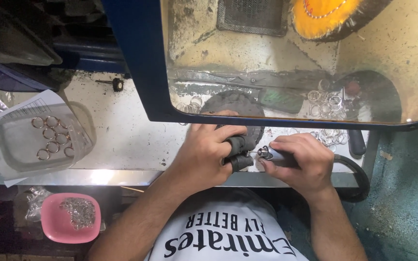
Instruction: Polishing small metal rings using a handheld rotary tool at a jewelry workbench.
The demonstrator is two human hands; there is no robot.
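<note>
- Handpiece (279, 157) of a rotary tool, dark and slim, lies in the right hand (298, 162), low and centre on the pale bench top (126, 130), its metal tip pointing left toward the other hand.
- Right hand is closed around the handpiece like a pen, thumb and fingers wrapped tight near the metal chuck.
- Left hand (206, 152) is curled shut; its finger ends wear dark grey finger guards (240, 152) pressed together on some small piece at the tool's tip. That piece is too small and hidden to tell what it is.
- The two hands sit just beside each other, meeting at the tool tip.
- A black hose (359, 176) runs from the handpiece and loops off the bench's right edge.
- Right above the hands stands a blue-framed clear shield (141, 58); its lower edge passes over the fingertips and partly hides the bench behind.
- Behind the shield: a yellow buffing wheel (322, 17), a dark round wheel (235, 104), and a heap of silvery rings (327, 101), some spilling near the right hand.
- Well to the left, a clear plastic tray (30, 140) on paper holds several golden rings (50, 137).
- Below the bench at left, a pink bowl (68, 220) holds a tangle of small silvery metal parts.
</note>
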